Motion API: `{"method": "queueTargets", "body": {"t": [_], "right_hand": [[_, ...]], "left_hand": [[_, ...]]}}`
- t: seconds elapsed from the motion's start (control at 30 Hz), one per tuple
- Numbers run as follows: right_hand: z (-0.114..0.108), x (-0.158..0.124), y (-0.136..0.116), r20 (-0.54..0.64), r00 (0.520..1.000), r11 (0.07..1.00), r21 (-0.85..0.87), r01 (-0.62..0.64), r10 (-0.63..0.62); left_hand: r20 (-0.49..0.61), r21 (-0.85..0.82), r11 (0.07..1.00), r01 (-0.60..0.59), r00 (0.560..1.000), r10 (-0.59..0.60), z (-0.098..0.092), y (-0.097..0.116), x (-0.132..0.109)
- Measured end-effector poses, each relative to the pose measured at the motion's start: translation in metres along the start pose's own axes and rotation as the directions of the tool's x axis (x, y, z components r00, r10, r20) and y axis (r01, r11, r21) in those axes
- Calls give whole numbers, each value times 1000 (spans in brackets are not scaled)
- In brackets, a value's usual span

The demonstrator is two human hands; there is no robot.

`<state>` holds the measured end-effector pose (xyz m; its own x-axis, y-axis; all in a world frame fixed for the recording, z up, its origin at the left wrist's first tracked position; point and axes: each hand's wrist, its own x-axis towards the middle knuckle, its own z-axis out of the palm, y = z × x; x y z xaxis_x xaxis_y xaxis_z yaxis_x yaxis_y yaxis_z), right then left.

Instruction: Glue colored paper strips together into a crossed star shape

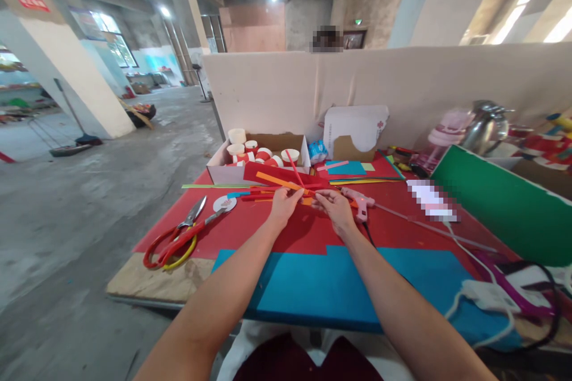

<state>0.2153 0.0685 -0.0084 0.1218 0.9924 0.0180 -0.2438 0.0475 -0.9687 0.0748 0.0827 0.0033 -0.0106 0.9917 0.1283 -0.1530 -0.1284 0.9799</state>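
Above the red table covering, my left hand [286, 206] pinches an orange paper strip [273, 180] that slants up to the left. A thin red paper strip [292, 165] rises from the same spot, crossing the orange one near my fingertips. My right hand [337, 209] is closed at the near end of these strips, its fingertips almost meeting my left thumb; exactly what it grips is partly hidden. Just right of it lies a pink glue gun [361, 203]. More red, orange and blue strips [241, 195] lie beneath and left of my hands.
At left, large red-handled scissors [179, 235] lie by a white disc [224, 203]. A box [215, 174] of red-and-white paper cups stands behind my hands. Blue sheet [295, 286] covers the front edge. On the right are a green panel [504, 208], cables and a steel jug [487, 125].
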Motion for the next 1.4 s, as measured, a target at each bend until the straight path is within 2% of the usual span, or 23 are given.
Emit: {"method": "queueTargets", "body": {"t": [0.27, 0.77, 0.9, 1.0, 1.13, 1.4], "right_hand": [[4, -2, 2, 94, 995, 998, 54, -43, 38], [9, -8, -7, 140, 981, 977, 144, -157, 137], [9, -8, -6, 125, 985, 980, 145, -135, 118], [9, -8, -4, 120, 987, 978, 166, -123, 103], [7, -7, -2, 130, 986, 980, 154, -124, 104], [7, -6, 0, 165, 978, 979, 136, -151, 128]], "left_hand": [[62, 20, 1000, 3, 998, -4, 3, -8, 1], [58, 398, 899, -181, 983, 173, -1, -14, 3], [116, 366, 896, -251, 968, 224, 2, -13, 2], [107, 285, 933, -221, 974, 199, 4, -14, 1], [84, 207, 973, -104, 993, 88, 4, -16, 1], [69, 226, 972, -67, 996, 53, 1, -21, 4]]}}
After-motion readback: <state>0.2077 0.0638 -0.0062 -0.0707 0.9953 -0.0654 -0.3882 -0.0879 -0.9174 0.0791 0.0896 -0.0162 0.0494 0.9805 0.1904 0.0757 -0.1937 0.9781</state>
